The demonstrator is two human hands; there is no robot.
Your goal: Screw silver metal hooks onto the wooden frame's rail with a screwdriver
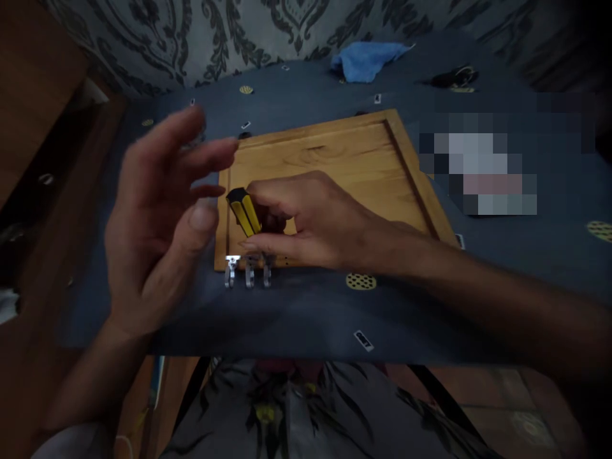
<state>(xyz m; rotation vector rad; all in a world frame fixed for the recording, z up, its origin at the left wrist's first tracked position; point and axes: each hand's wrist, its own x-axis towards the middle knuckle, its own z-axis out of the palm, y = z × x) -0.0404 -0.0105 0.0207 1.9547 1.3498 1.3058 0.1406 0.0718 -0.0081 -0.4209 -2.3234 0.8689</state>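
Observation:
A yellow and black screwdriver handle (245, 211) is in my right hand (310, 220), over the near left corner of a framed wooden board (344, 159). The tool's tip is hidden. Several small metal hooks (231, 273) line the board's near edge at its left end, below the handle, and jut out over the tablecloth. My left hand (157, 217) is raised beside the board's left edge with fingers spread, slightly blurred, holding nothing.
A blue cloth (366, 60) lies at the back of the dark patterned tablecloth (306, 312). Near it is a small black object (454, 76). A pixelated patch covers the right side. Wooden furniture (33, 95) stands at the left, and a patterned wall (268, 32) is behind.

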